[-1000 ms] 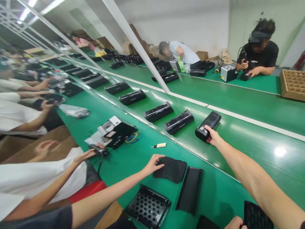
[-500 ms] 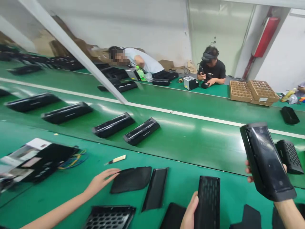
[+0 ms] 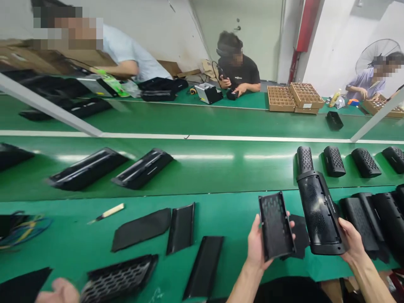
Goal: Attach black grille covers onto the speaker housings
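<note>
My left hand (image 3: 255,247) is wrapped round a perforated black plastic cover (image 3: 277,229), its hollow inner side facing me. My right hand (image 3: 354,244) grips the lower end of a long black speaker housing (image 3: 317,212), held tilted with two round perforated areas and a row of small holes along its edge showing. Cover and housing are apart, side by side. Behind the cover lies a dark flat sheet (image 3: 299,237), partly hidden.
A co-worker's hand (image 3: 59,291) is at the lower left beside a honeycomb grille (image 3: 120,275). Black panels (image 3: 203,267), a flat black sheet (image 3: 142,229) and a knife (image 3: 109,211) lie on the green table. Several housings (image 3: 143,168) rest on the belt; people sit beyond.
The view has swung right. My left hand has turned the cover so its inside shows. My right hand has rotated the housing, bringing the perforated face into view. The co-worker's hand left the flat sheet.
</note>
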Motion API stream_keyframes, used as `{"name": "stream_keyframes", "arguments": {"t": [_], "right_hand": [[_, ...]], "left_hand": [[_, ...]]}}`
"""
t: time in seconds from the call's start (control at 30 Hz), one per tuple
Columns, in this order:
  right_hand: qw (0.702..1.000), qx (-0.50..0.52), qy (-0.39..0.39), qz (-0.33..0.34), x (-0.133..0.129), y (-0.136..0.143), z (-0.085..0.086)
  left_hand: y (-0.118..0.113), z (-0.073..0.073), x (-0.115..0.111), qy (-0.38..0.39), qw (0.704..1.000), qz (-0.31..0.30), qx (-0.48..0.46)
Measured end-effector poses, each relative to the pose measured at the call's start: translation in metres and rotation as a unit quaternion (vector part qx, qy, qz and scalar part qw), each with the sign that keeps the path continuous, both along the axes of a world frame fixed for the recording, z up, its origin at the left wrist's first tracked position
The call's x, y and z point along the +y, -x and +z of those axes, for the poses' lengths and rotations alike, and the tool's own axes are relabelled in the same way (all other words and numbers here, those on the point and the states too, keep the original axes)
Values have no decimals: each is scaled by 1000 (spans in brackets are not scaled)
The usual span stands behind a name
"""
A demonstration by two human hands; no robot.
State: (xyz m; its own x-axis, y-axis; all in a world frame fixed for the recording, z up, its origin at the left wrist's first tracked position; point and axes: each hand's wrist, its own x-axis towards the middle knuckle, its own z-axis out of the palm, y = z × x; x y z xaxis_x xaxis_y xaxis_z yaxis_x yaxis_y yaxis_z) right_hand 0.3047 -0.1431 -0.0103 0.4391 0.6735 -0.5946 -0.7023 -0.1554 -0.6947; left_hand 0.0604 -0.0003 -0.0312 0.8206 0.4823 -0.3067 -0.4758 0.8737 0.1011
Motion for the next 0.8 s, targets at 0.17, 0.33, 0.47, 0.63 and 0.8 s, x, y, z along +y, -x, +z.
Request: {"name": "stream_keyframes", "arguments": {"t": [0.17, 0.33, 0.47, 0.63, 0.8], "right_hand": [[998, -47, 34, 3, -19, 11, 29], [996, -37, 54, 65, -19, 21, 50], [991, -61, 44, 112, -9, 35, 61], [986, -94, 61, 120, -2, 49, 69], [989, -88, 67, 101, 1, 55, 69]], "left_hand": [[-17, -1, -13, 3, 999, -25, -43], [-16, -3, -15, 19, 998, -8, -53], [-9, -7, -13, 11, 998, -7, -55], [1, -5, -10, 28, 999, 14, -40], [9, -5, -9, 8, 1000, -14, -24]]}}
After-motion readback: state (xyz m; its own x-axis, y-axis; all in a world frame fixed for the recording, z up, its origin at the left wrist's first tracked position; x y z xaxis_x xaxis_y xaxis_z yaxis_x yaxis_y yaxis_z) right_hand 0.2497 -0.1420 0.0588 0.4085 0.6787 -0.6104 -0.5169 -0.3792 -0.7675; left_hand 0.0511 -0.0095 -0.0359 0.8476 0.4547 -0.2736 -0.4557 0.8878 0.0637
